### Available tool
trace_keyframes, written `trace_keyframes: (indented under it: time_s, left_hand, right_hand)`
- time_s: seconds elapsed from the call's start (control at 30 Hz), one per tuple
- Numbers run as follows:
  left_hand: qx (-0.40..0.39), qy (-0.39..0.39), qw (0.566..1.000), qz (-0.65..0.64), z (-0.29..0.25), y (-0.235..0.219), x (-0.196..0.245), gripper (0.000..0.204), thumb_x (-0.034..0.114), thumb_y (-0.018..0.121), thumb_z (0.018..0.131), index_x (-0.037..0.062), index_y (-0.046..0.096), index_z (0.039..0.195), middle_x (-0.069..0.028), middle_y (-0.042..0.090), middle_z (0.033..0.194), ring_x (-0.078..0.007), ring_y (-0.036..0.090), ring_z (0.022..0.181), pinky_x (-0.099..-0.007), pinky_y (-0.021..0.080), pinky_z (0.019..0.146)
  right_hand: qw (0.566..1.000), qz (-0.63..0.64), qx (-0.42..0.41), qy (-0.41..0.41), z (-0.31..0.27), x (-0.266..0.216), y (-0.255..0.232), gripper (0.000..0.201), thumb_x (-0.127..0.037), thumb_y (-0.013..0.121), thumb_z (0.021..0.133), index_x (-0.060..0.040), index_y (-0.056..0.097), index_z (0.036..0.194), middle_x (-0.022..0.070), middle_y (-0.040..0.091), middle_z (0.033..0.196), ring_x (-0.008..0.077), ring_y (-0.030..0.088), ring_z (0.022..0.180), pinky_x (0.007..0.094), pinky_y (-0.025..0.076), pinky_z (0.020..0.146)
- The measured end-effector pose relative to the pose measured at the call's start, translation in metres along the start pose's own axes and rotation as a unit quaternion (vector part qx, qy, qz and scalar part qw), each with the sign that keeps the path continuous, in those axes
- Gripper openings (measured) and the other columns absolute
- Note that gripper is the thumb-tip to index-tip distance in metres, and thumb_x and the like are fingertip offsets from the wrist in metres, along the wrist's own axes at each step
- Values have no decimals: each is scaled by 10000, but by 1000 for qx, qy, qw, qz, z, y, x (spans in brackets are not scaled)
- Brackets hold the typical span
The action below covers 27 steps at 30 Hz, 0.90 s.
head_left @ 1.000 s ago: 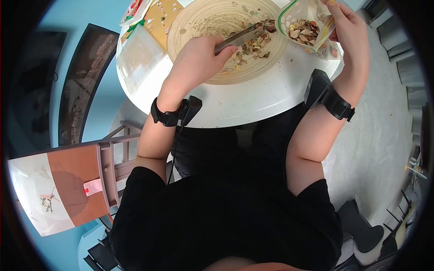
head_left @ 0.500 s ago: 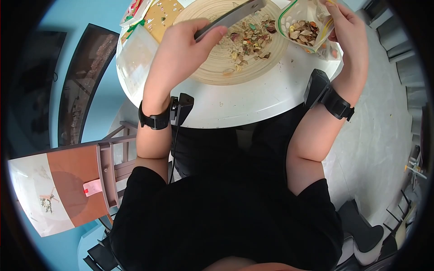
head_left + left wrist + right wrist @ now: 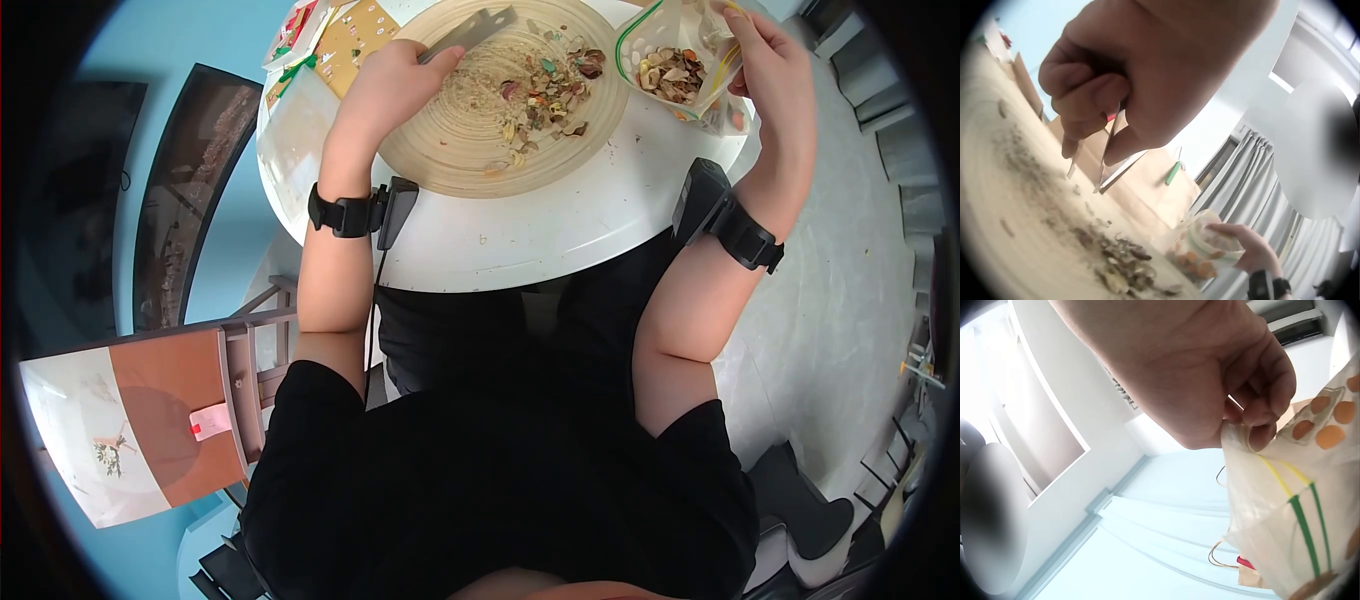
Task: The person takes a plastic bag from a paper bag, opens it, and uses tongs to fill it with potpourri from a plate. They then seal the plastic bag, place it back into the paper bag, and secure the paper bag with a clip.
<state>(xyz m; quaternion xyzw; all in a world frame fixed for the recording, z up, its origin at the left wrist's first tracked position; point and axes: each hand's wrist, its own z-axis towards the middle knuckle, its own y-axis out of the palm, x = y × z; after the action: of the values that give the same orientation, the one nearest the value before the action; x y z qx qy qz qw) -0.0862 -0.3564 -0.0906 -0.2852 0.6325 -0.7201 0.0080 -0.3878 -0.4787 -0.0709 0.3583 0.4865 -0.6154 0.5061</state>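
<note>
My left hand (image 3: 390, 92) grips a flat grey metal blade (image 3: 478, 30), its far end over the back of a round wooden board (image 3: 430, 172). Dried petals and chopped plant bits (image 3: 548, 108) lie in a loose heap right of the board's middle, with finer crumbs to their left. In the left wrist view the blade (image 3: 1110, 147) stands on edge, pinched between thumb and fingers. At the board's right, my right hand (image 3: 778, 68) pinches the rim of an open clear zip bag (image 3: 640, 45) holding dried pieces (image 3: 672, 76). Orange dots and a green-and-yellow zip strip mark the bag (image 3: 1260, 506) in the right wrist view.
The round white table (image 3: 490, 240) carries the board. On its left lie a clear plastic sheet or pouch (image 3: 300, 130), a gold sheet with tiny specks (image 3: 355, 45) and a red-and-white box (image 3: 298, 28). A chair (image 3: 235, 385) stands at the left.
My left hand has drawn the blade leftward and back from the heap, lifting it and then setting it over the board's far left. My right hand stays at the bag's rim.
</note>
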Motion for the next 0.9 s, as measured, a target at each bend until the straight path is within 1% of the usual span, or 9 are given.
trace_keyframes:
  time_s: [0.07,0.17,0.2,0.3,0.37,0.4,0.47,0.67,0.9]
  left_hand:
    - [-8,-4,1000,8,4,7,-1,653,576,637,943,-72,720,934,-80,600,687,-171,579,683,-337,459,659]
    - [-55,34,998,-6,-1,10,15,594,529,641,933,-51,753,992,-223,702,759,-332,708,745,-404,530,717]
    - [-64,48,997,-19,-5,11,22,575,521,643,934,-40,753,995,-217,695,749,-331,703,737,-408,526,712]
    - [-79,85,992,-39,-18,13,43,514,489,653,939,-12,754,1000,-198,673,715,-333,682,704,-418,512,686]
    - [-74,105,991,-26,-29,11,51,465,458,666,941,4,751,998,-185,654,686,-336,661,672,-420,500,658]
    - [-72,112,991,-21,-33,11,50,478,463,668,948,-9,736,992,-157,618,665,-292,606,647,-401,474,636]
    - [-68,123,990,-11,-42,8,44,508,473,672,963,-34,706,980,-102,548,623,-204,497,596,-363,422,593]
    - [-112,51,992,-17,-81,-11,26,407,364,707,966,-38,677,912,-103,505,608,-170,438,577,-349,382,556]
    - [-86,7,996,-33,-96,-15,8,413,354,714,963,-43,645,873,-109,499,604,-158,419,569,-336,360,543]
  right_hand:
    - [1000,3,-5,4,1,0,-2,296,-249,584,1027,3,736,995,7,651,686,87,561,529,247,427,477]
    - [999,-12,-4,38,2,-5,-3,295,-251,588,1025,3,735,996,7,650,689,88,563,536,248,429,480]
    - [998,-20,-3,53,2,-8,-2,295,-252,590,1024,4,735,997,6,648,689,88,563,538,248,430,481]
    - [1000,-9,-5,1,0,0,-2,296,-255,591,1022,3,734,993,4,645,688,85,560,537,247,428,480]
    - [999,-18,-12,42,7,1,-2,298,-258,589,1023,1,733,987,3,644,687,86,559,536,246,426,479]
    - [998,-22,-16,64,9,0,-2,300,-260,587,1023,0,732,984,2,643,687,86,558,535,246,425,478]
    - [999,-15,-13,34,0,-5,-2,302,-262,584,1023,-1,731,980,3,645,689,89,559,536,246,427,482]
    - [1000,-15,-1,-2,-7,-6,-1,300,-251,586,1018,10,732,998,11,646,690,95,558,533,254,427,481]
    - [1000,-7,-11,6,-6,-6,1,298,-245,599,1013,18,738,998,18,648,689,97,554,526,263,424,475]
